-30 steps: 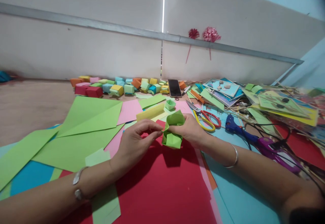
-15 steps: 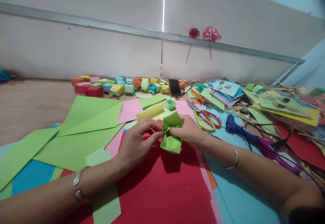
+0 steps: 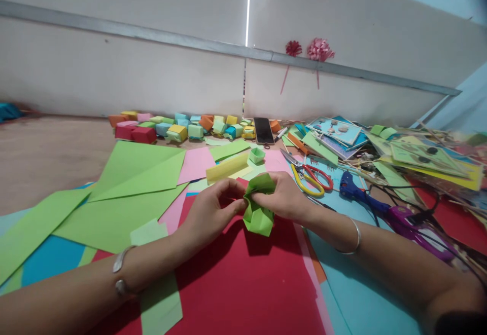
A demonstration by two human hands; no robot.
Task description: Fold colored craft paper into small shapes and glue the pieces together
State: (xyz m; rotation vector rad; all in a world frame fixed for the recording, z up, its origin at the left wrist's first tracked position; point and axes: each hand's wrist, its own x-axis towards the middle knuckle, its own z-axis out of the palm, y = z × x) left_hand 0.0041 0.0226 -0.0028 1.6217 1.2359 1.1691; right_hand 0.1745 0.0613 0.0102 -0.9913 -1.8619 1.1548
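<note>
Between my two hands, above a red paper sheet [image 3: 243, 284], is a piece of folded green paper [image 3: 259, 219] with several creased flaps. My left hand [image 3: 218, 206] pinches its left edge between thumb and fingertips. From the other side my right hand [image 3: 283, 195] grips it, the thumb pressed into the folds and the other fingers hidden behind the paper. Just beyond it stand a small pale green paper box [image 3: 256, 155] and a folded yellow strip [image 3: 227, 166].
Large green sheets [image 3: 129, 198] spread to the left. Scissors [image 3: 308, 175] and a blue-and-purple glue gun [image 3: 395, 218] with a black cord lie at right. Several coloured paper boxes [image 3: 177, 132] and a phone [image 3: 263, 131] line the back, near paper cards [image 3: 337, 131].
The green paper has turned a little in my hands, and its upper and lower flaps look closer together. Both hands stay on it, and the view has shifted slightly.
</note>
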